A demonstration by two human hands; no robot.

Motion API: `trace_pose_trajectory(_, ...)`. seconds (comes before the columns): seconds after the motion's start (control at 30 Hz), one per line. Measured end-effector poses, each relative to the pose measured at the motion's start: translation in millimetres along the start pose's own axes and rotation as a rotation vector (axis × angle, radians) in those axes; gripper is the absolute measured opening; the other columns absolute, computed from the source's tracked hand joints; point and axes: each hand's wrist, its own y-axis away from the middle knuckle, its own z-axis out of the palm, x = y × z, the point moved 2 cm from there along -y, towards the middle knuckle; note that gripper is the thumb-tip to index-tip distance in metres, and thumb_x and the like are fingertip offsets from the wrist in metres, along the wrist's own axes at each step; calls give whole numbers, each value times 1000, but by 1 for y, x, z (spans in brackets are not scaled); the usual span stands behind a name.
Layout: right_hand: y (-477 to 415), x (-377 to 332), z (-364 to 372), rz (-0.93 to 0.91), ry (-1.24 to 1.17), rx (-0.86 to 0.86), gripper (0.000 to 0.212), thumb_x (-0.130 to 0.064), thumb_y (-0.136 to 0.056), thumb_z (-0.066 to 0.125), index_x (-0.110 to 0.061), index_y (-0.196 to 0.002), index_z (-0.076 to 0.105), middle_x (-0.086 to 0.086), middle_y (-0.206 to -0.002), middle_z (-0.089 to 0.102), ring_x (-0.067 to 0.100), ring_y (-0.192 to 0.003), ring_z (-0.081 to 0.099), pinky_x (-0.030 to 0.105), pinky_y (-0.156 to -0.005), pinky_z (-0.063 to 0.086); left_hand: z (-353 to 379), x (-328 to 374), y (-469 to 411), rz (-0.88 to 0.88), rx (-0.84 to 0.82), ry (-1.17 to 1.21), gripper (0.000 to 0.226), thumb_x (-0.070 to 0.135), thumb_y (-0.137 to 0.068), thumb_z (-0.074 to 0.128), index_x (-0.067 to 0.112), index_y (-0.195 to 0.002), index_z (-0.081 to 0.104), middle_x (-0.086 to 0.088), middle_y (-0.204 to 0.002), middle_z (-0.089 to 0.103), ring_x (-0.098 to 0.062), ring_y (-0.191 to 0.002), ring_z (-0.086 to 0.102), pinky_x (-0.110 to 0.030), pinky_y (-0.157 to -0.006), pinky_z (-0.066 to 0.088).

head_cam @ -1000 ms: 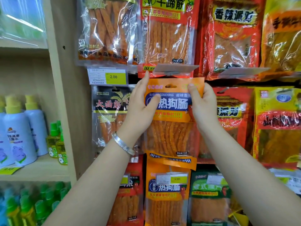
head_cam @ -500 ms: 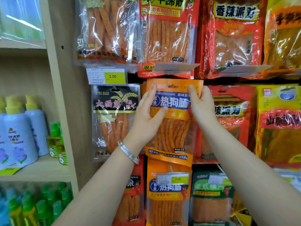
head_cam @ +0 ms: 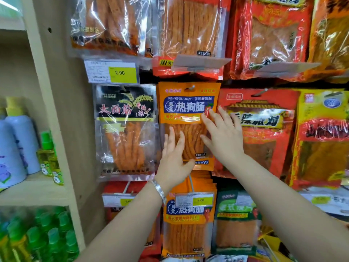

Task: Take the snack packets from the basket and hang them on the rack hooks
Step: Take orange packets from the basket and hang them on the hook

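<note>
Packet [head_cam: 188, 110] hangs on hook [head_cam: 191, 87]; left hand [head_cam: 172, 159] and right hand [head_cam: 224, 137], fingers straight, rest against its front.

A shop: above-left of the left hand [head_cam: 172, 163] a yellow-and-white paper price tag [head_cam: 113, 72] reads 2.00, glossy orange and red plastic snack packets [head_cam: 264, 129] hang in rows all around it, and far to its left a beige wooden shelf [head_cam: 37, 191] carries pale blue plastic bottles [head_cam: 20, 144].
</note>
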Motion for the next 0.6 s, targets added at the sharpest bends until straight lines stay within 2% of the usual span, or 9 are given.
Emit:
trace_pose_trajectory(0.1, -9, -2, 8, -21, 69, -128, 69, -30, -73, 76, -13, -134, 50, 14, -139, 50, 31, -134, 39, 48, -108, 28, 0, -3, -9, -30, -37, -14, 90, 35, -89, 58, 25, -151, -7, 10, -140, -41, -13, -137, -28, -29, -105, -6)
trace_pose_trajectory(0.2, -16, -7, 17, -40, 157, -225, 63, -26, -89, 56, -14, -146, 29, 12, -151, 33, 27, -142, 23, 45, -111, 16, 1, -3, -21, -98, -64, -12, 91, 34, -88, 58, 20, -151, -6, 3, -148, -36, -22, -141, -24, -31, -108, -5)
trace_pose_trajectory(0.27, -24, -9, 18, -46, 195, -257, 59, -23, -94, 48, -13, -146, 24, 12, -153, 29, 27, -142, 21, 44, -112, 14, 0, -2, -30, -154, -91, -22, 92, 36, -87, 58, 17, -151, -4, -2, -153, -32, -27, -143, -20, -37, -114, -1)
trace_pose_trajectory(0.37, -39, -12, 14, -65, 233, -326, 53, -17, -95, 42, -12, -145, 26, 12, -148, 35, 27, -138, 28, 43, -111, 16, -7, 0, -42, -198, -139, -47, 91, 38, -87, 59, 13, -151, 0, -7, -155, -27, -32, -145, -11, -40, -116, 5)
trace_pose_trajectory(0.47, -51, -9, 5, -95, 251, -410, 56, -12, -91, 45, -12, -144, 29, 10, -143, 42, 29, -131, 36, 42, -106, 25, -13, 4, -48, -223, -153, 13, 88, 35, -87, 60, 10, -151, 5, -6, -157, -21, -27, -146, 3, -36, -115, 15)
trace_pose_trajectory(0.53, -52, -5, -4, -79, 191, -420, 54, -8, -87, 47, -15, -140, 38, 8, -137, 48, 29, -127, 39, 41, -102, 31, -14, 7, -46, -213, -145, 47, 83, 32, -88, 59, 6, -150, 11, -7, -158, -17, -24, -146, 5, -31, -114, 14)
trace_pose_trajectory(0.6, -42, -3, -15, -40, 69, -358, 48, -6, -86, 46, -16, -132, 48, 8, -130, 54, 31, -122, 42, 40, -96, 36, -14, 9, -37, -187, -134, 71, 76, 29, -90, 57, 6, -149, 17, -11, -159, -6, -22, -146, 4, -25, -112, 10)
